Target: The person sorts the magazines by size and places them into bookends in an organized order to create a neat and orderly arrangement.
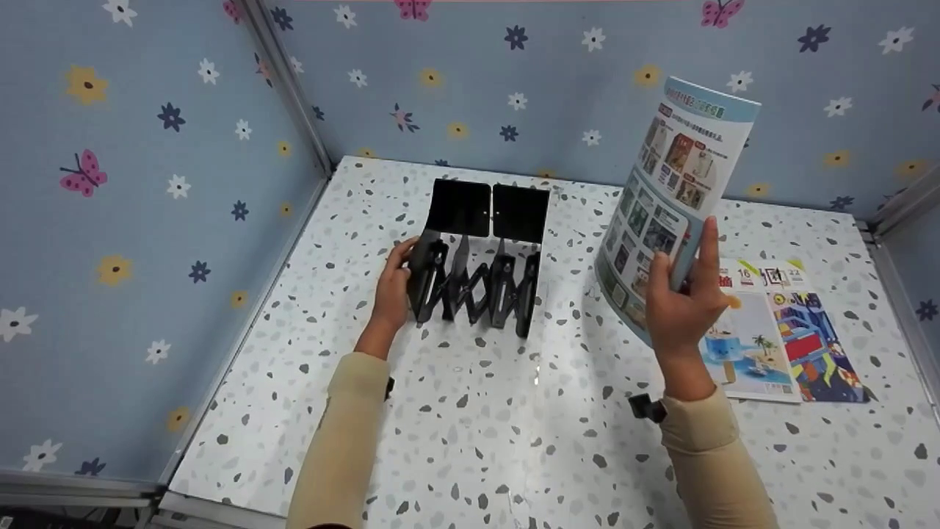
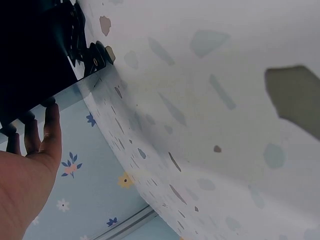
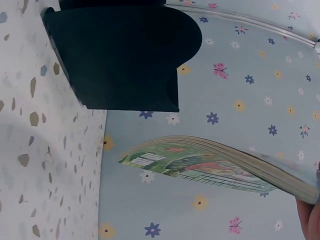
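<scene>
A black expandable book rack (image 1: 485,283) stands on the table, with crossed scissor links between its upright dividers and two flat panels at its back. My left hand (image 1: 391,290) rests at its left side. In the left wrist view, the fingertips touch the edge of a dark panel (image 2: 35,65). My right hand (image 1: 683,312) holds a magazine (image 1: 661,206) upright and slightly bowed, thumb on the printed face, right of the rack and above the table. The right wrist view shows the magazine's page edges (image 3: 235,157) beside the rack's rounded black panel (image 3: 120,60).
Two magazines lie flat on the right of the speckled table (image 1: 455,441), one with a beach cover (image 1: 749,353), the other a dark colourful one (image 1: 819,349). Flowered wall panels (image 1: 470,95) rise behind and at both sides.
</scene>
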Available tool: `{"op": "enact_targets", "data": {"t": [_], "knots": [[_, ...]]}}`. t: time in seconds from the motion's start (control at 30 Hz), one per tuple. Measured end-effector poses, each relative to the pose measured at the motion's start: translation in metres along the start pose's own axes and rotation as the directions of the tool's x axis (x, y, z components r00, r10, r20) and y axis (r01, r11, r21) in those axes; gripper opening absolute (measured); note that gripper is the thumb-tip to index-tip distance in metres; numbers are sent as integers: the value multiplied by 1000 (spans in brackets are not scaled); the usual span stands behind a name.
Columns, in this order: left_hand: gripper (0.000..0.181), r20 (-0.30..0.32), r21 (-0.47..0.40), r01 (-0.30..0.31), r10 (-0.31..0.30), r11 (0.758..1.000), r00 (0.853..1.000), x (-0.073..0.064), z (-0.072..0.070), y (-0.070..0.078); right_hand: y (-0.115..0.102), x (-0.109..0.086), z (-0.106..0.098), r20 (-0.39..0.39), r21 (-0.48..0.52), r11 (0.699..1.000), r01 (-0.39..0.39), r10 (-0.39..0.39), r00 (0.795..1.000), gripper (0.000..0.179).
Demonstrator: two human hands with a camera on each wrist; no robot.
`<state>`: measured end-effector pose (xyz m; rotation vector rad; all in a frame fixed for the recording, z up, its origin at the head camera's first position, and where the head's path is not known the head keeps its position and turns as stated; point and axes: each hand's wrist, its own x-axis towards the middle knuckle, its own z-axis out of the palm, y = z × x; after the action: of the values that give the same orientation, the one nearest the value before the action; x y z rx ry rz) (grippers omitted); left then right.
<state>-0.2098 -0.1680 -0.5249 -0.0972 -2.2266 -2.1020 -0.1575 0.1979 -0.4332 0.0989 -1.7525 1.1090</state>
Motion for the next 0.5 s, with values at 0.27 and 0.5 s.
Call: {"op": "enact_targets", "data": {"t": [0.27,0.5], "knots": [[55,24,40,-26,25,999,999,-7,0,16,-7,7,14,-28,13,997,79,-78,997,53],[55,13,66,5,-6,998,1000,-10,0,24,-20,14,28,-49,78,991,111,-107,993,52]]}}
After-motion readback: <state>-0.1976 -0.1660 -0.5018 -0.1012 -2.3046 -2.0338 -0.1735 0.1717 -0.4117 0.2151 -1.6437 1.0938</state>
